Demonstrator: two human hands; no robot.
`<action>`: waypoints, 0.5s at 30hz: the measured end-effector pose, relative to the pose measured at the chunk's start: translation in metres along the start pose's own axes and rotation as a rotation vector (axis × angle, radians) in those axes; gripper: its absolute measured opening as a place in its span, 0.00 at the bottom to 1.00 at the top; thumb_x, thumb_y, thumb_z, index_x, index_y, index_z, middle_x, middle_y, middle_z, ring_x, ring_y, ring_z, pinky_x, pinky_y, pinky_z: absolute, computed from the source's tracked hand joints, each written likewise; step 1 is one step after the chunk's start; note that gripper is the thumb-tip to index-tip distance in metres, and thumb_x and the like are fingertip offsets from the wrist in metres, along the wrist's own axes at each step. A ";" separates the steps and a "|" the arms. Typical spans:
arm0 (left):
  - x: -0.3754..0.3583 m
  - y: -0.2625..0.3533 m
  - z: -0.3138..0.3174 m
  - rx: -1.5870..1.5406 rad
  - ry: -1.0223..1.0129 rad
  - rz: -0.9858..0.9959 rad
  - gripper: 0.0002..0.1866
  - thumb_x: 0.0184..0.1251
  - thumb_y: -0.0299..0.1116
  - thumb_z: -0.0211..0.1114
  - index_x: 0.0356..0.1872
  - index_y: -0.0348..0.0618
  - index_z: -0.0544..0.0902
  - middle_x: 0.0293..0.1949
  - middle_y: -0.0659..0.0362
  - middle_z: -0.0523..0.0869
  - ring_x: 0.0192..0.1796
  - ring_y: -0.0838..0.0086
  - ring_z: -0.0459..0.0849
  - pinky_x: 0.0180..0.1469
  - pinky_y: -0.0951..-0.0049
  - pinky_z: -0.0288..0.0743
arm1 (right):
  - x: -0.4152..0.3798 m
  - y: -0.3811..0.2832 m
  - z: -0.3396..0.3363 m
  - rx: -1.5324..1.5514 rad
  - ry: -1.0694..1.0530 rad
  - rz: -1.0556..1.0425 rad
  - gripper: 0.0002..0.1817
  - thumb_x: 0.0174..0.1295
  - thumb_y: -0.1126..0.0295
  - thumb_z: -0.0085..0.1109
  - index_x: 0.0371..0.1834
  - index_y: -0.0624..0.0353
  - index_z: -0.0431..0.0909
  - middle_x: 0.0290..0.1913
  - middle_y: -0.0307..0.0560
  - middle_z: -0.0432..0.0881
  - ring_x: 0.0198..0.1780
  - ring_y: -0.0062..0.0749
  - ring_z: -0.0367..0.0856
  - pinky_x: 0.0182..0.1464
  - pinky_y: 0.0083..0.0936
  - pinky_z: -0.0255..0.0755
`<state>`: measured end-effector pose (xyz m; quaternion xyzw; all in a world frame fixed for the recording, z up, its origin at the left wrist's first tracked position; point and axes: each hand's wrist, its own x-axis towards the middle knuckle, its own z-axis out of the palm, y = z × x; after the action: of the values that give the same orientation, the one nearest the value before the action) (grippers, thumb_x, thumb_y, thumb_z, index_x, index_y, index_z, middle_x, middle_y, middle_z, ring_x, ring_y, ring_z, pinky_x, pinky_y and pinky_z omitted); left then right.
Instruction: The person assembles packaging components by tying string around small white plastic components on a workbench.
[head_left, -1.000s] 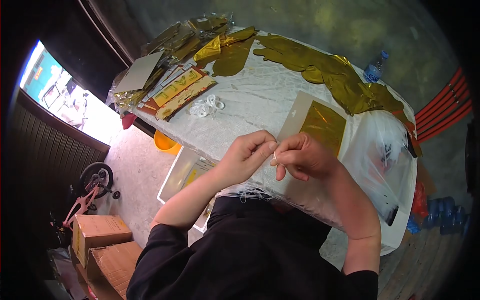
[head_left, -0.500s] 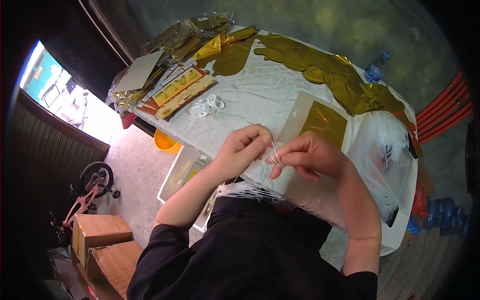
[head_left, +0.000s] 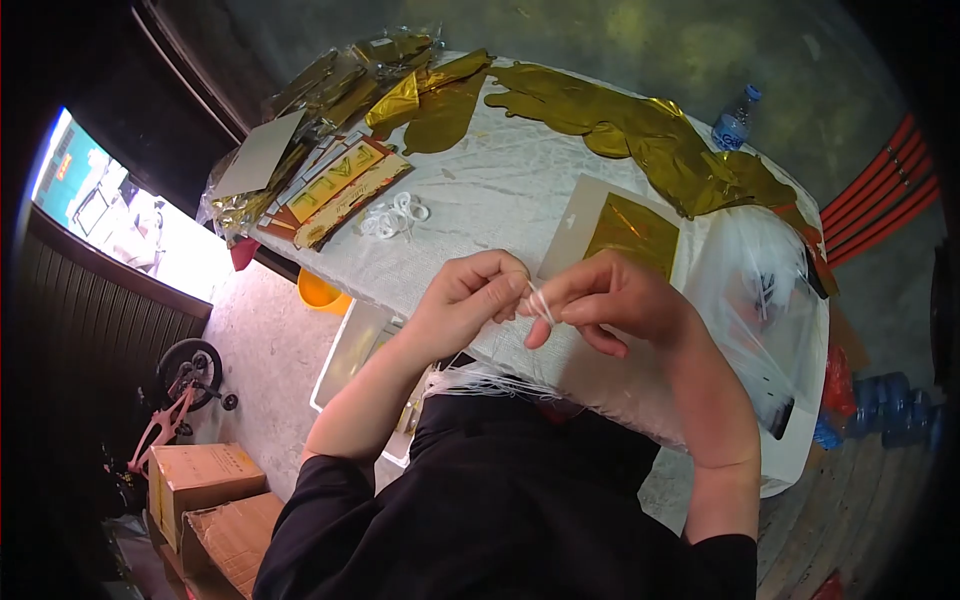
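A thin white string (head_left: pixel 541 302) runs between my two hands over the table's near edge and is looped about the fingers of my right hand. My left hand (head_left: pixel 474 300) pinches it between thumb and fingertips. My right hand (head_left: pixel 615 300) has its index finger and thumb bent at the loop, with the other fingers partly curled. More white strings (head_left: pixel 485 380) hang in a bundle at the table edge by my lap. Just beyond my hands lies a pale card with gold foil (head_left: pixel 632 238). Small white coils (head_left: pixel 396 216) rest further left on the white tabletop (head_left: pixel 470 195).
Gold foil pieces (head_left: pixel 640 140) stretch along the far edge, near a water bottle (head_left: pixel 733 120). Printed cards (head_left: pixel 340 190) and plastic-wrapped packs (head_left: pixel 340 85) lie at left, a clear plastic bag (head_left: pixel 755 290) at right. Cardboard boxes (head_left: pixel 205 475) and a small bike (head_left: pixel 185 380) stand on the floor.
The view has shifted slightly, so the table items appear further left. My hands are a little closer together, and the string loop sits nearer my left fingertips.
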<state>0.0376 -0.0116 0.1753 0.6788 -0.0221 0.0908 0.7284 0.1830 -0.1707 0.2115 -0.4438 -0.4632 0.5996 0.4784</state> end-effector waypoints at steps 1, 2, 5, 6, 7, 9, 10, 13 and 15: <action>-0.001 -0.002 0.003 -0.010 0.008 -0.017 0.10 0.68 0.33 0.49 0.33 0.36 0.75 0.23 0.63 0.76 0.29 0.82 0.74 0.33 0.82 0.67 | 0.000 0.000 0.003 0.002 0.000 0.002 0.18 0.56 0.75 0.44 0.50 0.67 0.72 0.40 0.51 0.81 0.10 0.16 0.67 0.15 0.11 0.63; -0.001 -0.003 0.007 -0.012 0.009 -0.021 0.10 0.68 0.33 0.49 0.33 0.36 0.75 0.23 0.63 0.76 0.29 0.82 0.74 0.33 0.82 0.67 | 0.000 0.000 0.008 0.100 0.087 -0.161 0.18 0.56 0.77 0.43 0.51 0.67 0.71 0.43 0.51 0.80 0.11 0.16 0.68 0.16 0.11 0.64; 0.000 0.002 0.018 0.009 -0.170 0.000 0.11 0.68 0.32 0.48 0.30 0.36 0.74 0.26 0.59 0.79 0.34 0.77 0.78 0.42 0.75 0.70 | 0.009 0.000 0.015 -0.005 0.357 -0.382 0.20 0.55 0.79 0.42 0.53 0.65 0.69 0.48 0.49 0.78 0.14 0.15 0.69 0.19 0.11 0.66; 0.000 0.008 0.017 0.009 -0.171 0.001 0.11 0.68 0.32 0.48 0.30 0.36 0.74 0.26 0.59 0.79 0.34 0.77 0.78 0.42 0.75 0.70 | 0.012 -0.002 0.014 -0.212 0.535 -0.439 0.21 0.55 0.79 0.42 0.54 0.64 0.69 0.49 0.49 0.77 0.16 0.14 0.69 0.20 0.11 0.66; 0.001 0.015 0.014 -0.058 -0.139 0.026 0.11 0.68 0.32 0.48 0.30 0.36 0.74 0.27 0.58 0.80 0.35 0.76 0.78 0.43 0.75 0.69 | 0.011 -0.002 0.012 -0.211 0.536 -0.439 0.21 0.55 0.79 0.42 0.54 0.64 0.69 0.49 0.49 0.77 0.16 0.14 0.69 0.20 0.11 0.66; 0.004 0.020 0.003 -0.205 -0.074 0.107 0.10 0.67 0.31 0.49 0.30 0.36 0.74 0.28 0.57 0.80 0.36 0.75 0.78 0.45 0.75 0.69 | 0.005 -0.004 0.005 -0.333 0.340 -0.085 0.21 0.56 0.79 0.44 0.55 0.63 0.68 0.50 0.50 0.76 0.17 0.14 0.70 0.22 0.11 0.66; 0.007 0.020 -0.001 -0.206 -0.073 0.107 0.10 0.67 0.31 0.49 0.30 0.36 0.74 0.28 0.57 0.80 0.36 0.75 0.78 0.45 0.75 0.69 | 0.002 -0.005 0.003 -0.393 0.237 0.091 0.21 0.56 0.79 0.45 0.56 0.63 0.67 0.51 0.50 0.75 0.18 0.15 0.71 0.23 0.11 0.66; 0.012 0.015 -0.005 -0.173 -0.037 0.114 0.10 0.67 0.32 0.49 0.30 0.37 0.75 0.28 0.59 0.79 0.36 0.77 0.77 0.44 0.76 0.69 | -0.009 -0.016 0.007 -0.132 -0.024 -0.125 0.18 0.58 0.77 0.46 0.53 0.65 0.70 0.48 0.51 0.77 0.18 0.16 0.72 0.24 0.11 0.66; 0.007 0.013 0.004 -0.143 -0.100 0.044 0.10 0.67 0.32 0.49 0.30 0.37 0.75 0.28 0.59 0.79 0.36 0.77 0.77 0.43 0.76 0.69 | -0.006 -0.018 0.018 -0.039 0.142 -0.306 0.16 0.58 0.77 0.46 0.51 0.65 0.71 0.45 0.51 0.78 0.18 0.17 0.72 0.23 0.11 0.66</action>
<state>0.0428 -0.0142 0.1896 0.6283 -0.0797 0.0711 0.7706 0.1695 -0.1768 0.2329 -0.4184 -0.5019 0.4779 0.5870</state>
